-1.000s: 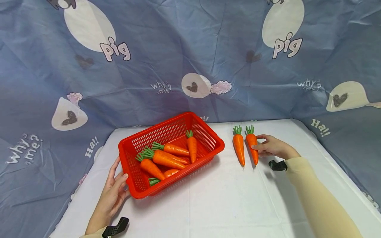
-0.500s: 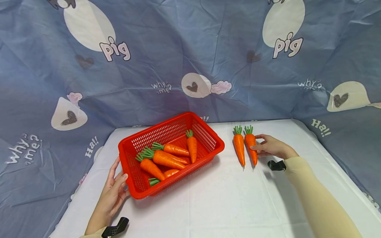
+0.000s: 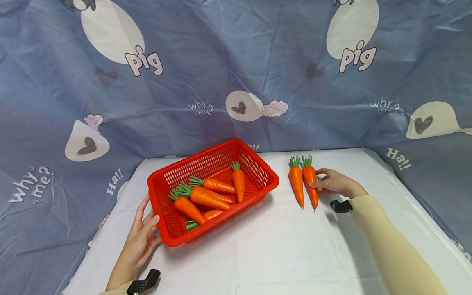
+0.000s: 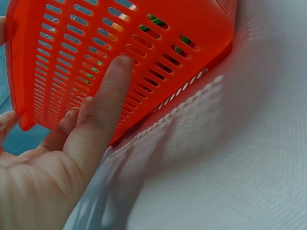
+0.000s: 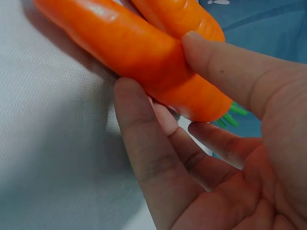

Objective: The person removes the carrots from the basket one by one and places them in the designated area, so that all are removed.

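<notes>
My left hand holds the left end of a red plastic basket, its thumb on the rim and other fingers against the slotted outer wall. Several orange carrots with green tops lie inside, one standing out at the right. To the basket's right, my right hand grips a carrot lying on the table, thumb on top and index finger at its side. Close on its left lies a second carrot, nearly parallel. Both tops point away from me. The right wrist view shows the gripped carrot close up.
A white cloth covers the table. Behind and at both sides hangs a blue printed curtain. Each wrist wears a black camera mount, such as the right one.
My right hand has slid its carrot slightly to the left, closing the gap to the other carrot. The left hand and basket look the same.
</notes>
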Action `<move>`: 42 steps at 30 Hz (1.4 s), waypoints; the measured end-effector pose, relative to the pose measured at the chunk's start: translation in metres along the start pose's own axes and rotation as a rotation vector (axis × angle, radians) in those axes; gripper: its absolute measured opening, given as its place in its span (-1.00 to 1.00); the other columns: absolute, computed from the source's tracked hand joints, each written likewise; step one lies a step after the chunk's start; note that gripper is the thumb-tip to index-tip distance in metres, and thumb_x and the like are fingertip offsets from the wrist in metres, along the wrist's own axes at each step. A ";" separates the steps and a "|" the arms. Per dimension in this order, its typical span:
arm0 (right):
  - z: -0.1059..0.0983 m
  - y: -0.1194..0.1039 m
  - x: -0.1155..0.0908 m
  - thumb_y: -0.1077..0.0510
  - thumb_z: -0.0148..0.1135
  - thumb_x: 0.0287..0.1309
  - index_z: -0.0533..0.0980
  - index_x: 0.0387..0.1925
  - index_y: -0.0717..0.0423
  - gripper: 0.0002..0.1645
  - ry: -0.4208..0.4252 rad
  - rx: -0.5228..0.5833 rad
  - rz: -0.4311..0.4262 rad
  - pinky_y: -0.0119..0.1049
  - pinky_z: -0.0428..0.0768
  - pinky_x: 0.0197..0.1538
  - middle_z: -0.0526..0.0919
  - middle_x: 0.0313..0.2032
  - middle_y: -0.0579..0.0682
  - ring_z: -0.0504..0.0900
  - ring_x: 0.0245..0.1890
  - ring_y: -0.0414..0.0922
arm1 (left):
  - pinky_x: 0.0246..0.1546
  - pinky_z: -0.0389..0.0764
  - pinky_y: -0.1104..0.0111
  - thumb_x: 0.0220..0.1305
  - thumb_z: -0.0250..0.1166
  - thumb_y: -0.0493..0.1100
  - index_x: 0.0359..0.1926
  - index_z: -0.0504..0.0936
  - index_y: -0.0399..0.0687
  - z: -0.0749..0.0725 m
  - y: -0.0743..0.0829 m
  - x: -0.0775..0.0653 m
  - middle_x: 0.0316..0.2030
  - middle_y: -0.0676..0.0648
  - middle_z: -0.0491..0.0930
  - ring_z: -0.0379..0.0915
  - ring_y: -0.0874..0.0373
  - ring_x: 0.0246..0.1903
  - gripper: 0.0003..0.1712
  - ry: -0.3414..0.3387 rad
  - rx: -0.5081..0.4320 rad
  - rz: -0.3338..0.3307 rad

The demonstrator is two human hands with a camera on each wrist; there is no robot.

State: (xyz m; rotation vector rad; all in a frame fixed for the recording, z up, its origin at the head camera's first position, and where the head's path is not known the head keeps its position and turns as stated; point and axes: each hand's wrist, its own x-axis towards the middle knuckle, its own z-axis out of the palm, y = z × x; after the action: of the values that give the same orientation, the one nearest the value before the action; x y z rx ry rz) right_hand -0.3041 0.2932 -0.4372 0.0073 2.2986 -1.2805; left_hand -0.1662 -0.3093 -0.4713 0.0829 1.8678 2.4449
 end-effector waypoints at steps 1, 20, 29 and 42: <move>0.000 0.000 0.000 0.03 0.31 0.50 -0.09 0.63 0.44 0.06 0.002 0.000 0.002 -0.36 0.74 -0.02 0.40 0.18 0.36 0.60 -0.16 -0.14 | -0.01 0.81 0.11 0.71 0.00 -0.23 0.73 -0.16 0.54 0.000 0.000 0.000 0.42 0.15 0.39 0.68 0.23 0.21 -0.13 -0.001 0.001 0.000; -0.001 0.005 -0.002 0.10 0.26 0.53 -0.22 0.64 0.42 0.08 -0.063 0.135 0.001 -0.33 0.77 0.01 0.46 -0.08 0.12 0.60 -0.23 -0.22 | 0.01 0.80 0.12 0.70 0.01 -0.23 0.73 -0.15 0.53 0.000 -0.001 -0.001 0.40 0.17 0.44 0.67 0.24 0.22 -0.13 0.005 0.002 -0.003; -0.001 0.005 0.000 0.11 0.29 0.51 -0.21 0.64 0.41 0.08 -0.056 0.133 -0.004 -0.33 0.77 0.00 0.45 -0.08 0.15 0.59 -0.24 -0.19 | 0.00 0.80 0.11 0.70 0.01 -0.24 0.73 -0.17 0.52 0.000 -0.002 -0.001 0.40 0.18 0.42 0.69 0.23 0.19 -0.13 0.004 -0.008 -0.001; -0.006 0.001 -0.002 0.03 0.29 0.52 -0.19 0.64 0.40 0.10 -0.056 0.105 0.014 -0.38 0.75 -0.04 0.58 -0.22 -0.02 0.63 -0.27 -0.25 | 0.00 0.80 0.13 0.70 0.00 -0.24 0.74 -0.17 0.50 0.000 -0.002 0.000 0.40 0.19 0.43 0.68 0.25 0.19 -0.13 -0.001 0.006 0.011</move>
State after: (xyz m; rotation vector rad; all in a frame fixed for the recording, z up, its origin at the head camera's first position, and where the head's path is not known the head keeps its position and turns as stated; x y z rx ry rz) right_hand -0.3050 0.2991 -0.4351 0.0238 2.1788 -1.3750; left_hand -0.1658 -0.3090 -0.4737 0.0950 1.8795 2.4466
